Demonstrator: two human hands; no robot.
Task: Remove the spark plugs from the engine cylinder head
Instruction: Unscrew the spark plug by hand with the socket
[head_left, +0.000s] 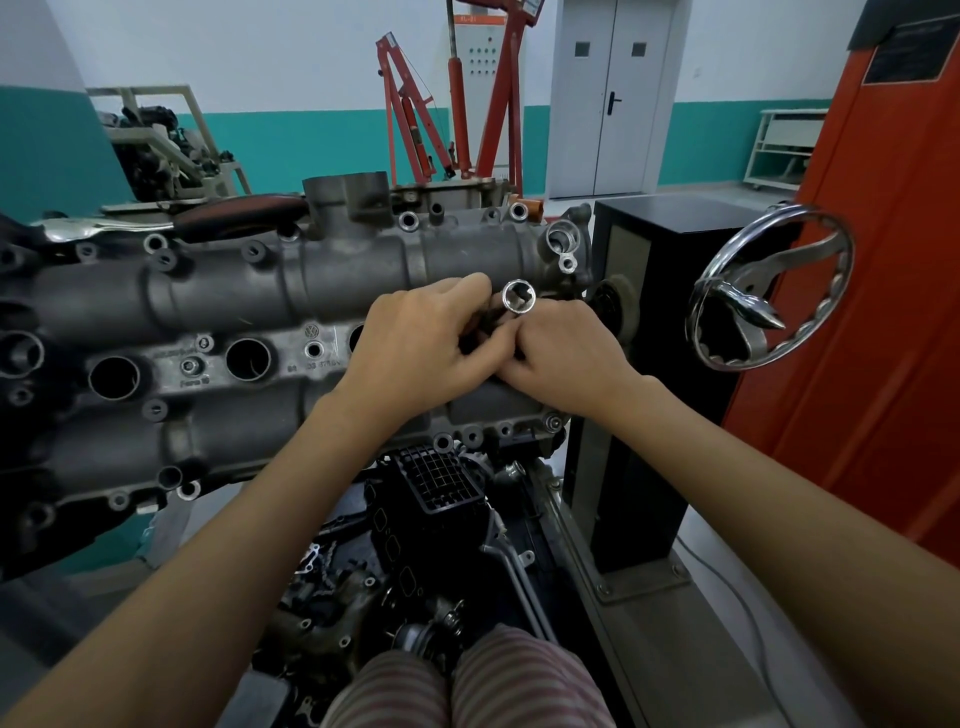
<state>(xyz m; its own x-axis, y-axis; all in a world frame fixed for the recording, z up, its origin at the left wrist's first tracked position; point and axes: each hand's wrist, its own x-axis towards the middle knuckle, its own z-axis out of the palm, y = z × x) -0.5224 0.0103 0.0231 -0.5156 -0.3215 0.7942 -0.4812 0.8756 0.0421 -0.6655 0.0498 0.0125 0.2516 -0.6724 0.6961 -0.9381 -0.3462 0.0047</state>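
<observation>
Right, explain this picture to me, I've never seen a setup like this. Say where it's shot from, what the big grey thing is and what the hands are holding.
One picture, from a camera worn on the person's head, looking down over both arms. The big grey casting is an engine's cylinder head on a stand; the round holes along its middle are wells for spark plugs. The left hand and right hand meet over it, gripping a shiny socket, open end up. The chrome wheel on the right belongs to the stand.
</observation>
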